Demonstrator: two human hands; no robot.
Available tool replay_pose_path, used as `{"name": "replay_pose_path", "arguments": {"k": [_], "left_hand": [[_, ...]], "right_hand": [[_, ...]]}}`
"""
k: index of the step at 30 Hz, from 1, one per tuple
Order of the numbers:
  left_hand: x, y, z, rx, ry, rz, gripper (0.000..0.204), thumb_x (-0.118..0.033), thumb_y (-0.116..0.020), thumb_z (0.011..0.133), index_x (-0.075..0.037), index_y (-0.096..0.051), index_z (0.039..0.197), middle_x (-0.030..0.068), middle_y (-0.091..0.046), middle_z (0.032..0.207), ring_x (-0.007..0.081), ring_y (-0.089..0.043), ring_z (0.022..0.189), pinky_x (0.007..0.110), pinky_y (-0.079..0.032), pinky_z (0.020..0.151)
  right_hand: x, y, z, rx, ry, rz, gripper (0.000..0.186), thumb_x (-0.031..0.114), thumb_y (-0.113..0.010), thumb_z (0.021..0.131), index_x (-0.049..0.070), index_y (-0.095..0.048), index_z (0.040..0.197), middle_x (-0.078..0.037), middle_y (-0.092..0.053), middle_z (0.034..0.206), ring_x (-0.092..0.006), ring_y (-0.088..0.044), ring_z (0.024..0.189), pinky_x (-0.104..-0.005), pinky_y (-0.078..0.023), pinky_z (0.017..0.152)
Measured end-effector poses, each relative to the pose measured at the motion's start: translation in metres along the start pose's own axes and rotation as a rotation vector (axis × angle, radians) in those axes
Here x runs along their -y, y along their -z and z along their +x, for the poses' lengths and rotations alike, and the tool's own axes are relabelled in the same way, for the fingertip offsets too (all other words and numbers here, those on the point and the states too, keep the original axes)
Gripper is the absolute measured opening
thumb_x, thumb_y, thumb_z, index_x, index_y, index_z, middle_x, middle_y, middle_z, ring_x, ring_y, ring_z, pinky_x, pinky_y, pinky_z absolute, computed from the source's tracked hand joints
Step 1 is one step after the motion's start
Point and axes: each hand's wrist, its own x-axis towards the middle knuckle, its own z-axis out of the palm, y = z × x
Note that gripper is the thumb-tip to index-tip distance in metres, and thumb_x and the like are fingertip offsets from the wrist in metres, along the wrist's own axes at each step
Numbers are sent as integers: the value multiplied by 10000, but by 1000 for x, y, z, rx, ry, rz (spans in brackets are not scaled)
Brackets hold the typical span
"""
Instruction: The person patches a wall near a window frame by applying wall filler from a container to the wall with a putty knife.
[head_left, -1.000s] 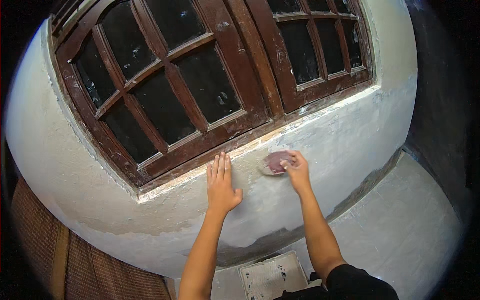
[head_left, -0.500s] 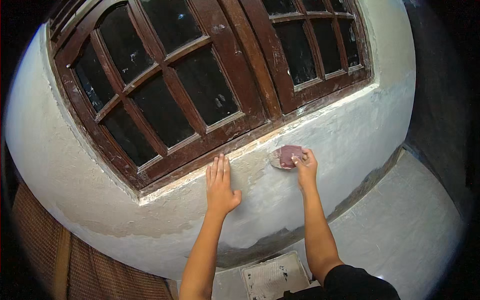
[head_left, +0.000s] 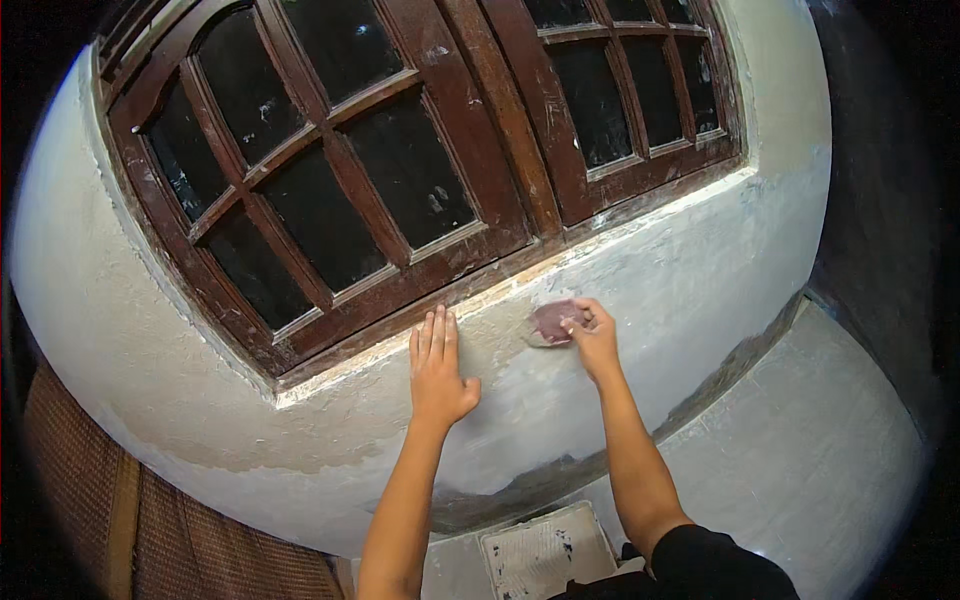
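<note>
My right hand pinches a flat, reddish-purple putty spreader between thumb and fingers. Its left edge lies against the wall just below the window, with pale filler smeared on it. To its left, my left hand rests flat on the wall, fingers together and stretched toward the window's lower edge, thumb out to the side. The plaster is whiter and smoother to the right of the spreader, rougher and beige around my left hand.
Above stands a brown wooden window with dark panes and chipped, white-spotted frames. A pale tray with dark flecks sits on the grey floor below me. Woven brown panelling leans at the lower left.
My right hand has moved slightly left and down along the wall with the putty spreader. The left hand stays at nearly the same spot.
</note>
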Motion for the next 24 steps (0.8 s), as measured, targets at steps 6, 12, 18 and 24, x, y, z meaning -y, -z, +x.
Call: {"name": "replay_pose_path", "arguments": {"k": [6,12,18,24], "left_hand": [[-1,-2,1,-12,-3,4,949,-175,-589,583,43,-296,1459,226,-278,1537,378,-238,1436,508,-156,1180],[2,-3,4,-8,-3,-4,966,-179,-592,579,32,-282,1469,228,-279,1536,384,-239,1434,512,-155,1178],[-1,5,1,-4,8,2,941,-176,-612,591,40,-305,1455,205,-277,1542,362,-231,1442,499,-155,1184],[-1,-1,0,4,9,-12,940,-167,-601,586,41,-306,1454,205,-275,1544,363,-229,1443,503,-150,1185]], "right_hand": [[-11,5,-9,-62,-9,170,326,-119,-630,810,-18,-558,1112,-99,-650,993,-148,-629,937,-268,-507,830],[-28,17,-5,-173,-41,336,336,-112,-642,802,-28,-556,1116,-108,-647,1035,-164,-628,958,-276,-504,830],[-29,13,-4,-81,-50,288,339,-102,-619,818,-36,-541,1142,-126,-641,1090,-171,-627,984,-287,-500,877],[-33,9,-15,-56,-109,287,329,-93,-596,817,-30,-542,1136,-108,-651,1023,-152,-626,904,-265,-493,824]]}}
